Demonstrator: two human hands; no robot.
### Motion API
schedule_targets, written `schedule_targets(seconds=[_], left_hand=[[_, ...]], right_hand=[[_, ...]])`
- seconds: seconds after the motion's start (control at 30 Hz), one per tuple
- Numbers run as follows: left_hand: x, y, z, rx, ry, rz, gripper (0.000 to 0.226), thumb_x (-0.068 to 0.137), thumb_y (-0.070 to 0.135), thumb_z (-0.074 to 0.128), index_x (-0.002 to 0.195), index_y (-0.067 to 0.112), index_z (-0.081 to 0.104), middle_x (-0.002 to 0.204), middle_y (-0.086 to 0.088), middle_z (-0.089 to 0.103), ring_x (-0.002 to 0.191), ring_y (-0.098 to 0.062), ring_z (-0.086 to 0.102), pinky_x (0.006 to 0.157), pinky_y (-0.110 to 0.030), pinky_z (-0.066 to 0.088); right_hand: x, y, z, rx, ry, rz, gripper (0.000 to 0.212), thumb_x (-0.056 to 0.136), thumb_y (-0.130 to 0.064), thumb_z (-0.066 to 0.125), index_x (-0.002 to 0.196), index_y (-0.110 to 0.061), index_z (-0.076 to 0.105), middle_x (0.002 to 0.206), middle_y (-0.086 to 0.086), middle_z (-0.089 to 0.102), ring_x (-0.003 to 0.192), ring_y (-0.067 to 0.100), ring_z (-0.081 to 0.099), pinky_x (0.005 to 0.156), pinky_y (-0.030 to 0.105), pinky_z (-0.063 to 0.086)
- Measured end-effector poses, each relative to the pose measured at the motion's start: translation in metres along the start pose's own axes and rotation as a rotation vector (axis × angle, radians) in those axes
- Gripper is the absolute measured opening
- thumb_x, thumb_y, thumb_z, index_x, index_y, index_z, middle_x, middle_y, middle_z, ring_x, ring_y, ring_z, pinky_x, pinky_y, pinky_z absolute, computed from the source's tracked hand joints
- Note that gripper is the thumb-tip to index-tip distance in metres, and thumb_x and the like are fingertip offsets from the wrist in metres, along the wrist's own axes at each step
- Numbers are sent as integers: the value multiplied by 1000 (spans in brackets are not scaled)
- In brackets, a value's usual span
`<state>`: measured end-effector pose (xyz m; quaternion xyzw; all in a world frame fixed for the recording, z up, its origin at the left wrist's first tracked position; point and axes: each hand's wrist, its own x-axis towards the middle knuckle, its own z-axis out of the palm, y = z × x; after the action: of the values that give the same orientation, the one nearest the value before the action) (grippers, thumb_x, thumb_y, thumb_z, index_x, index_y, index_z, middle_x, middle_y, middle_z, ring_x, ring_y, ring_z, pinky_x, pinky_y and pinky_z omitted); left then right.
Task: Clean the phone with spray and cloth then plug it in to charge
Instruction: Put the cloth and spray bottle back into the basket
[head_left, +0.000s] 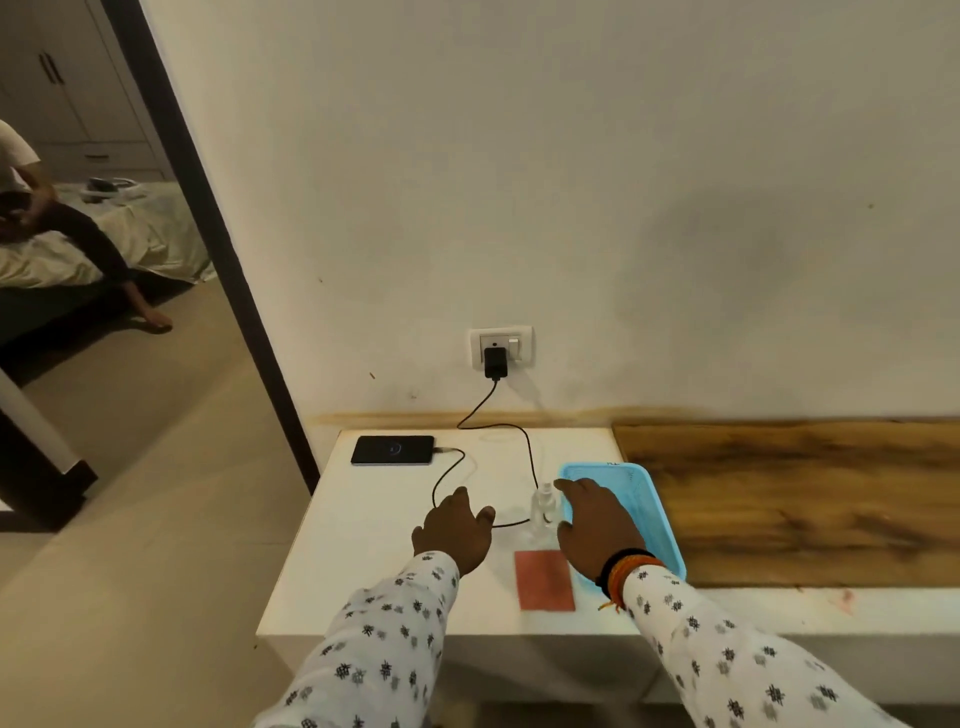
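Phone (392, 450) lay flat at far left of white table (363, 561), cable (524, 441) plugged in, running to charger (495, 362) in wall socket (501, 346). Spray bottle (543, 508) stood upright beside blue basket (641, 499); red cloth (545, 580) near front edge. Left hand (454, 530) relaxed, holding nothing. Right hand (597, 525) spread over basket, fingers loose, gripping nothing.

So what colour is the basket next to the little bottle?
Light blue. The basket shows best in the head view.
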<state>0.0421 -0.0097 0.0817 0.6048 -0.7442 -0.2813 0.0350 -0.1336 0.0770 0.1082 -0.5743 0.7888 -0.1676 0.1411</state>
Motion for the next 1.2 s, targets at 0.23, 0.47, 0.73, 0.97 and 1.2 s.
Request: schedule_targets(seconds=[0.23,0.47,0.73,0.97,1.2], left_hand=[[-9,-11,31,-24,-132,67,67,98,44,46,155,15,22,160,-5,30,145,-26,31,117,-39,28],[12,-9,42,-2,-219,118,67,95,39,54,153,18,28,156,-5,38,142,-23,36,116,-35,30],[41,4,44,-128,-150,127,62,88,32,65,145,22,42,143,-3,53,128,-20,53,108,-32,40],[41,-8,60,-138,-160,89,60,89,31,64,144,25,42,141,2,54,126,-16,53,107,-29,40],[41,-17,67,-135,-172,60,58,89,28,63,143,23,43,139,0,55,127,-17,52,107,-28,40]], right_hand=[[-26,3,44,-18,-16,-3,25,92,-24,51,114,-26,63,109,-5,63,103,17,62,92,25,46],[-20,14,95,-104,-263,50,48,95,-17,54,141,-19,41,142,4,48,127,22,50,111,32,37],[12,17,126,-424,-358,-42,76,84,-16,71,146,-8,29,148,19,37,133,36,41,113,46,33],[30,13,129,-495,-419,-52,76,82,-21,73,144,-7,31,136,19,46,119,39,51,102,48,44],[27,8,126,-464,-408,-5,83,81,-18,74,146,-5,25,138,18,38,110,37,57,94,45,50]])
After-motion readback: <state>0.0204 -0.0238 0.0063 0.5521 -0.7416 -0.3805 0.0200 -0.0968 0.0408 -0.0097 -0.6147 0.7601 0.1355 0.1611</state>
